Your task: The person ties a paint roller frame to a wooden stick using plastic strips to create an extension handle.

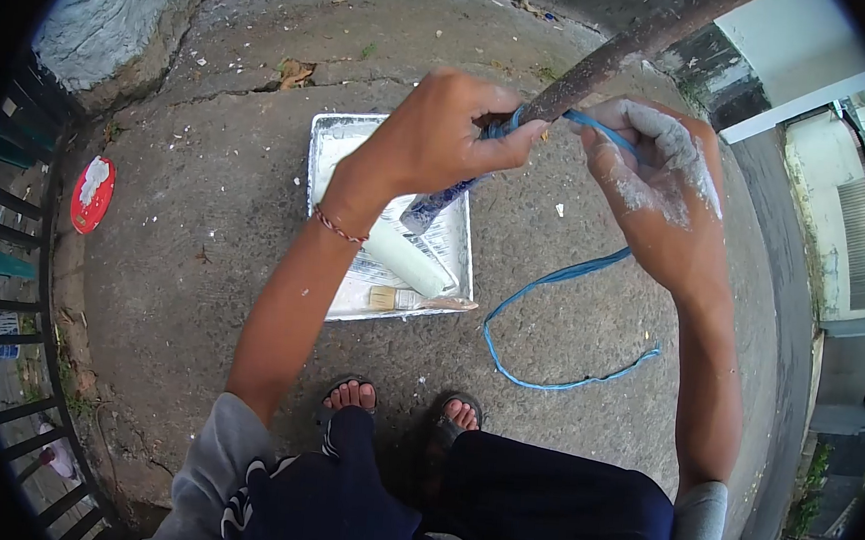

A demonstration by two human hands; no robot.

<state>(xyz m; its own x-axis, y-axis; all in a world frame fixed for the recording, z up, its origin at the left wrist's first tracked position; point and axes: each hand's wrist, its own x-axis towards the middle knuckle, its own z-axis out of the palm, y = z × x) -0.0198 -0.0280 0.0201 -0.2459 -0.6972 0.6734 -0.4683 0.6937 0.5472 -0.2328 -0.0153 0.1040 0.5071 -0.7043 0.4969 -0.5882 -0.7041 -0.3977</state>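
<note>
My left hand (442,130) is closed around the lower end of a brown pole (618,52), where blue twine is wound about it. Just below that hand, a dark blue handle (437,205) slants down toward a paint roller (408,255) over a white paint tray (471,243). The join between pole and handle is mostly hidden by my fingers. My right hand (660,176), smeared with white paint, pinches the blue twine (552,278) to the right of the pole. The twine's loose end hangs in a curve beneath it. A paintbrush (415,300) lies across the tray's near edge.
On the concrete ground (200,294) at the left lies a red lid (93,194) with white paint on it. A dark metal fence (33,312) runs along the left side. My sandalled feet (352,395) are just below the tray. A rough wall (119,17) stands at upper left.
</note>
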